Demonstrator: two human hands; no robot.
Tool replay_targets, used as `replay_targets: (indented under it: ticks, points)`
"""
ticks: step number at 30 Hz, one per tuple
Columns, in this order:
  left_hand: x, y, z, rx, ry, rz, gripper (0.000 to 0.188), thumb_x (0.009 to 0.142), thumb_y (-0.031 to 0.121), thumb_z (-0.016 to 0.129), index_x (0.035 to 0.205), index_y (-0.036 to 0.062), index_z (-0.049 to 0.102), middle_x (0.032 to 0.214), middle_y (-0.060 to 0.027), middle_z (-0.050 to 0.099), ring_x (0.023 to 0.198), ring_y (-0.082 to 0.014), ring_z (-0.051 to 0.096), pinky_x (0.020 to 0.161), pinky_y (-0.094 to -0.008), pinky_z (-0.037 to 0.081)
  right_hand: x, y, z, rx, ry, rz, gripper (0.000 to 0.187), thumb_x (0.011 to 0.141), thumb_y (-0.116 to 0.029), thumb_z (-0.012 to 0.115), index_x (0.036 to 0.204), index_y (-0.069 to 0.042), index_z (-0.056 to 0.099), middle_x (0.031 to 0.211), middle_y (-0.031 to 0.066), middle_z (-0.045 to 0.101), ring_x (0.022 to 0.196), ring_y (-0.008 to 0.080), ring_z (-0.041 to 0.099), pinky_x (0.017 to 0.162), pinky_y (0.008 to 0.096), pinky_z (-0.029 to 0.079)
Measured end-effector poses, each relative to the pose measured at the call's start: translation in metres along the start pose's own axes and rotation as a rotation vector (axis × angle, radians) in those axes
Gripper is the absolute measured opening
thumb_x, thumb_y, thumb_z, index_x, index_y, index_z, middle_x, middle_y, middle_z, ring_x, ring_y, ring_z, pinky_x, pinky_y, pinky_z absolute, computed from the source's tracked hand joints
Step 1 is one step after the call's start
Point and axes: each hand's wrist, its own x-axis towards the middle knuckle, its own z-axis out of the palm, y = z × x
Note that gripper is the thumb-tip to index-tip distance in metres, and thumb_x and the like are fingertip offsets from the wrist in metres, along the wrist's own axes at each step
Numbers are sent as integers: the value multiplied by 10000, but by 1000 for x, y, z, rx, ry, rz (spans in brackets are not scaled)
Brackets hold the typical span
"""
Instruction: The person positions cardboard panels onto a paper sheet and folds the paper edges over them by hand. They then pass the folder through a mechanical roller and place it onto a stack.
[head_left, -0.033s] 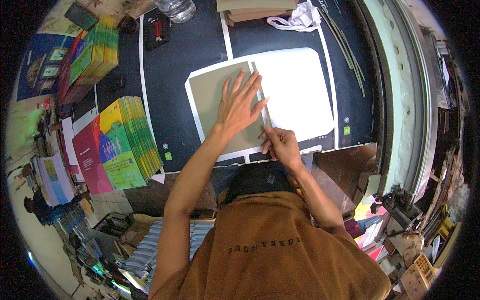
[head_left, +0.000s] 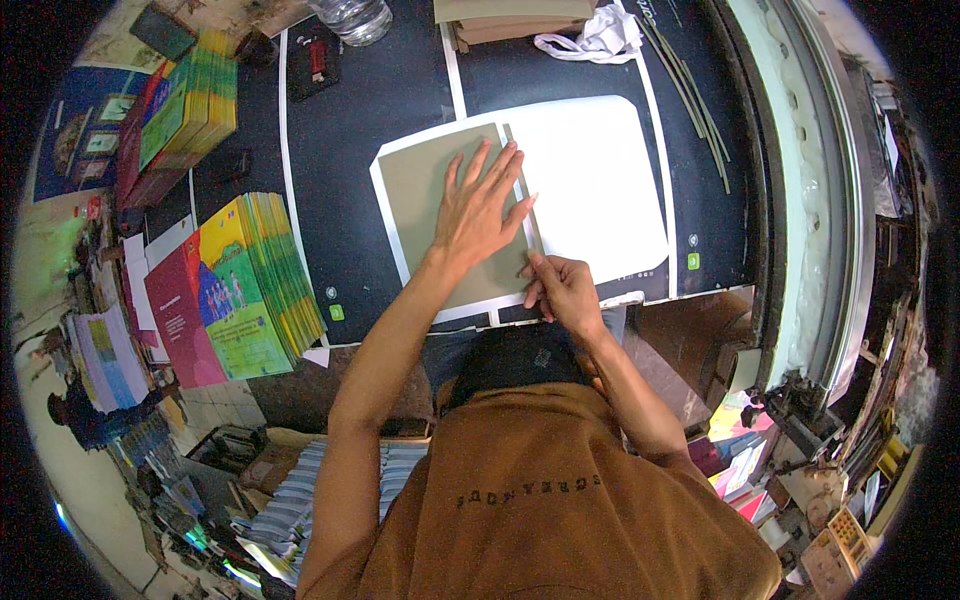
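A white sheet with cut corners lies on the dark tabletop in front of me. On its left half rests a grey-brown board, and a narrow strip of the same board runs along its right side, with a thin white gap between. My left hand is spread flat on the board, its thumb reaching over to the strip. At the strip's near end, my right hand has its thumb and forefinger closed on it, the other fingers curled.
Colourful booklets are piled at the left edge, with another stack behind. Further board pieces, a crumpled white cloth and a clear container sit at the far side. Loose thin strips lie at right, beside a pale metal frame.
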Motion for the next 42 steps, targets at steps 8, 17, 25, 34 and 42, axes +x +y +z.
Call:
replay_targets:
  ticks: [8, 17, 25, 34, 42]
  points:
    - [1, 2, 2, 11, 30, -19, 637, 994, 450, 526, 1478, 38, 481, 1589, -96, 410, 1483, -338, 325, 1201, -591, 226, 3, -4, 1, 30, -1, 25, 447, 1066, -348, 541, 899, 47, 669, 591, 104, 655, 347, 102, 444, 342, 273, 329]
    - [0, 2, 4, 1, 10, -46, 679, 987, 456, 543, 1514, 42, 433, 1618, -78, 363, 1494, -332, 300, 1208, -587, 210, 0, 2, 1, 53, 10, 19, 450, 1066, -349, 540, 908, 49, 677, 590, 108, 659, 347, 101, 447, 342, 272, 331]
    - [1, 2, 5, 7, 13, -53, 668, 983, 439, 555, 1507, 40, 442, 1613, -80, 369, 1497, -329, 299, 1207, -591, 209, -11, 8, 0, 10, 12, 28, 458, 1076, -357, 513, 923, 41, 679, 604, 112, 668, 359, 101, 467, 348, 271, 352]
    - [1, 3, 3, 15, 46, -28, 641, 984, 417, 564, 1486, 32, 460, 1601, -93, 382, 1484, -338, 318, 1184, -604, 250, -30, 24, -5, 37, 44, 31, 451, 1083, -336, 497, 920, 43, 680, 613, 106, 670, 370, 96, 476, 351, 260, 349]
    - [1, 1, 4, 31, 41, -15, 642, 986, 415, 564, 1487, 26, 459, 1596, -100, 389, 1473, -345, 333, 1181, -597, 256, -90, 32, -26, -204, 217, -36, 357, 1043, -281, 594, 899, 22, 714, 678, 63, 706, 572, 89, 597, 523, 285, 457]
